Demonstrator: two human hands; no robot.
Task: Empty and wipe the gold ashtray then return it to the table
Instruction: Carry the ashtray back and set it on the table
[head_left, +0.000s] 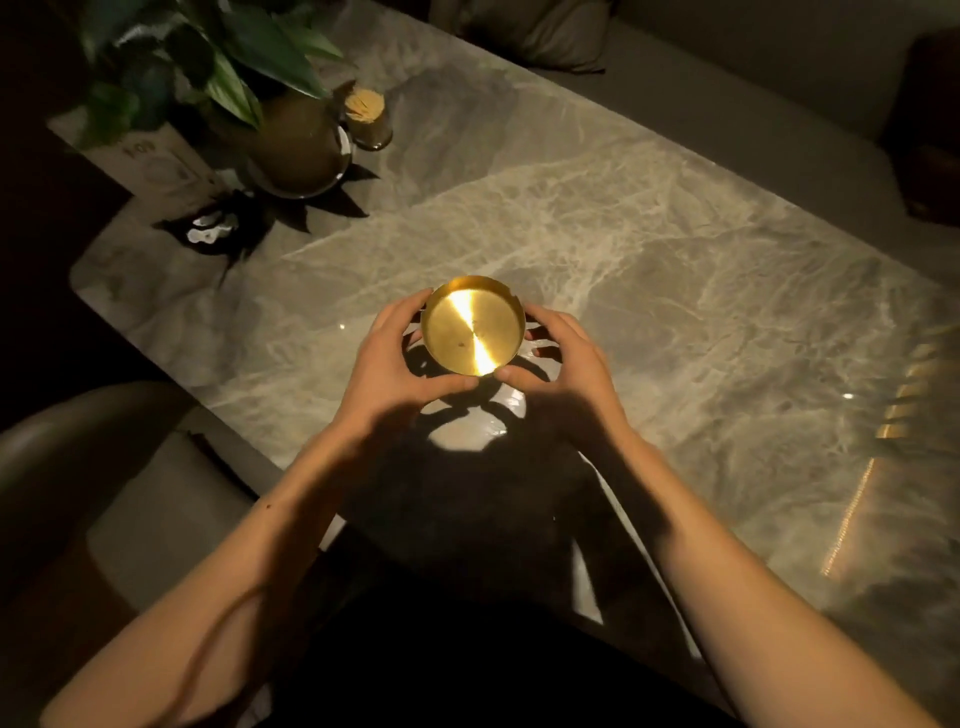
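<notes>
1. Head view: both hands cup the gold ashtray (471, 326) above the marble bench (649, 270), well in front of the potted plant (291, 140). The left hand (387, 364) and right hand (558, 364) have their fingers (452, 383) clamped on its rim.
2. The dish looks nearly clean, with a few specks, so whether it is being lifted or returned is uncertain.
3. If returning, the next move calls for lowering it flat.
4. Writing on the card beside the plant is unreadable.

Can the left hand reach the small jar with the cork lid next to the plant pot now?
Probably not yet: the left hand holds the ashtray, though bare table leads to the jar.
</notes>
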